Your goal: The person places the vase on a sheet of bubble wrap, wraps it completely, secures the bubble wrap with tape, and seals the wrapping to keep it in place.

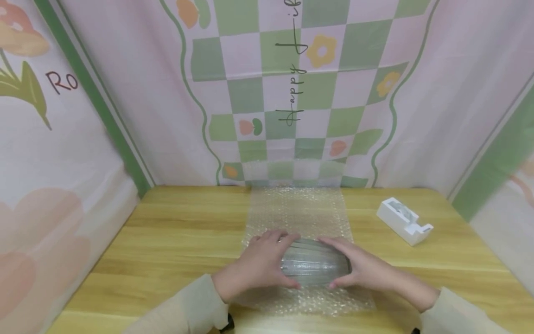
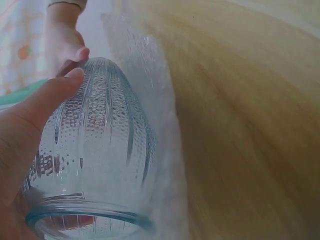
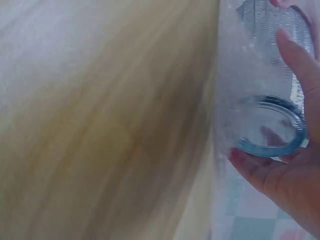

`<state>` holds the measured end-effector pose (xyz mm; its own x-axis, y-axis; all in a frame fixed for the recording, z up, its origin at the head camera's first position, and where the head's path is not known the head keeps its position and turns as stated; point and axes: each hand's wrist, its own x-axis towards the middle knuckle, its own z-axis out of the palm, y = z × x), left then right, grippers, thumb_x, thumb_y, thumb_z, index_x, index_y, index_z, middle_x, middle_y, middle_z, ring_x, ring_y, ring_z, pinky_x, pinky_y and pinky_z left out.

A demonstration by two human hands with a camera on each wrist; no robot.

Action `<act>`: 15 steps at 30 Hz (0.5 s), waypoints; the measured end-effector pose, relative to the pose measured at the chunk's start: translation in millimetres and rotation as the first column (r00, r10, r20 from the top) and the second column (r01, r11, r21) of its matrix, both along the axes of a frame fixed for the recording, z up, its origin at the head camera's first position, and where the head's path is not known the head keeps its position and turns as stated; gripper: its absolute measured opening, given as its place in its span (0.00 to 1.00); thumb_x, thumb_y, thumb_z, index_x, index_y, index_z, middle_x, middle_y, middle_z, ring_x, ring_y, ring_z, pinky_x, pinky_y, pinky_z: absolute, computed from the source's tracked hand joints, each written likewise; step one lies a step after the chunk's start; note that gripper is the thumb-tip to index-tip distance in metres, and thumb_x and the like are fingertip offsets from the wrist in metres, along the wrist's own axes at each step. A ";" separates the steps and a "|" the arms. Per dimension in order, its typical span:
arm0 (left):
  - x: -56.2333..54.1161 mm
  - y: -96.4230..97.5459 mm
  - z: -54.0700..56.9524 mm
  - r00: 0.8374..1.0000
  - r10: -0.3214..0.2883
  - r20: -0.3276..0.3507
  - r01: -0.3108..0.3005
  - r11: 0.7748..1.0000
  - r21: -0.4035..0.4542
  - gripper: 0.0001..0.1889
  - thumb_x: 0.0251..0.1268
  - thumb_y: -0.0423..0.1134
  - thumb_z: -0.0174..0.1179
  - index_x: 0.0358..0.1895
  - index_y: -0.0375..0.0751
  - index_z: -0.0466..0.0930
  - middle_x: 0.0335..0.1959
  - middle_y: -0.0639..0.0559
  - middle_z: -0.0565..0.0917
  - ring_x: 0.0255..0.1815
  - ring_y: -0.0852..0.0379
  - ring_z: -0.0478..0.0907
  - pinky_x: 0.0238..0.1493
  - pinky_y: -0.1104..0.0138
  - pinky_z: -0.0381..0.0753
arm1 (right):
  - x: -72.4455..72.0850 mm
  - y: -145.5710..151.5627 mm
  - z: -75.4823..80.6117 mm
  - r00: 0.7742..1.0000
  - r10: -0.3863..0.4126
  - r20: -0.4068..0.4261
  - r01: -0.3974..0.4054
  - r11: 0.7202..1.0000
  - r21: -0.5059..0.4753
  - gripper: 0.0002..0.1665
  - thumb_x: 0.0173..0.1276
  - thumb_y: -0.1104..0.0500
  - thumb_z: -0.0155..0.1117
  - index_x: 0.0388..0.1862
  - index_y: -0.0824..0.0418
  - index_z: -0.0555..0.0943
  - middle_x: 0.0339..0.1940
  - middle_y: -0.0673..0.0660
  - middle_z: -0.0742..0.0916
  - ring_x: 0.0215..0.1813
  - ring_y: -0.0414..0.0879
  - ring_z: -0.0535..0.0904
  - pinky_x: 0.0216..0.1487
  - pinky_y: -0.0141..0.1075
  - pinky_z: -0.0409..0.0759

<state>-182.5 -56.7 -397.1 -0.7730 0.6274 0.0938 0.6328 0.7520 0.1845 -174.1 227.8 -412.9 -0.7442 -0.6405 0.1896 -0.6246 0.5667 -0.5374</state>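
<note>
A clear ribbed glass vase [image 1: 314, 263] lies on its side across a sheet of bubble wrap [image 1: 298, 211]. Around its left end curves my left hand [image 1: 263, 260], thumb on the near side and fingers on the far side. My right hand [image 1: 368, 269] holds the other end in the same way. The left wrist view shows the vase's dimpled body [image 2: 95, 130] and a bluish rim at the end by the left hand. In the right wrist view, a thick round glass end [image 3: 272, 127] sits between the right thumb and fingers.
A white tape dispenser [image 1: 403, 221] stands on the wooden table [image 1: 179, 232] to the right of the bubble wrap. The wrap's far end reaches the patterned cloth [image 1: 292, 93] behind the table. Cloth walls also stand at the left and right.
</note>
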 end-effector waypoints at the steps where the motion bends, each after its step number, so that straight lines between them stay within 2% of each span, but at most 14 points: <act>1: -0.1 0.1 -0.4 1.000 0.000 0.000 0.000 1.000 0.000 0.57 0.41 0.72 0.75 0.78 0.54 0.63 0.70 0.45 0.73 0.68 0.42 0.73 0.61 0.43 0.77 | 1.7 0.4 1.8 1.000 -0.001 -0.017 0.001 1.000 0.009 0.60 0.53 0.39 0.80 0.77 0.65 0.65 0.70 0.69 0.75 0.67 0.71 0.72 0.61 0.68 0.73; 5: -0.6 0.1 -0.8 1.000 0.007 0.007 -0.007 1.000 -0.004 0.57 0.41 0.72 0.75 0.78 0.55 0.63 0.71 0.45 0.73 0.68 0.42 0.72 0.61 0.43 0.77 | 9.2 0.8 8.0 0.994 0.013 -0.109 -0.006 0.998 0.065 0.60 0.52 0.43 0.82 0.78 0.63 0.65 0.72 0.67 0.74 0.67 0.68 0.73 0.60 0.64 0.77; 8: -1.3 -0.1 0.2 1.000 0.010 0.013 -0.009 1.000 -0.008 0.57 0.41 0.73 0.75 0.77 0.55 0.64 0.70 0.45 0.73 0.68 0.41 0.72 0.60 0.42 0.78 | 14.7 1.6 10.4 0.970 0.046 -0.241 -0.018 0.993 0.117 0.59 0.49 0.46 0.84 0.77 0.60 0.66 0.72 0.66 0.73 0.66 0.66 0.74 0.58 0.59 0.80; 10: -2.2 -0.1 -0.1 1.000 0.007 0.013 -0.007 1.000 -0.008 0.56 0.42 0.73 0.74 0.77 0.56 0.64 0.70 0.46 0.73 0.68 0.41 0.73 0.59 0.42 0.78 | 18.0 3.2 11.2 0.936 0.081 -0.343 -0.033 0.989 0.143 0.58 0.48 0.47 0.84 0.76 0.59 0.68 0.72 0.65 0.73 0.66 0.64 0.75 0.58 0.56 0.81; 12: -3.0 -0.3 0.0 1.000 0.005 0.016 -0.005 1.000 -0.004 0.56 0.42 0.73 0.74 0.77 0.56 0.64 0.70 0.46 0.73 0.68 0.42 0.73 0.59 0.42 0.78 | 20.6 5.1 11.4 0.890 0.117 -0.442 -0.057 0.988 0.147 0.54 0.49 0.47 0.83 0.74 0.58 0.71 0.71 0.63 0.75 0.65 0.61 0.76 0.64 0.45 0.79; 15: -3.4 -0.3 0.1 1.000 -0.001 0.016 0.001 1.000 0.003 0.56 0.41 0.73 0.74 0.77 0.56 0.64 0.70 0.46 0.74 0.68 0.42 0.73 0.59 0.43 0.78 | 24.7 8.0 11.1 0.822 0.167 -0.544 -0.121 0.985 0.119 0.40 0.62 0.44 0.75 0.69 0.58 0.77 0.68 0.61 0.78 0.65 0.58 0.76 0.72 0.32 0.66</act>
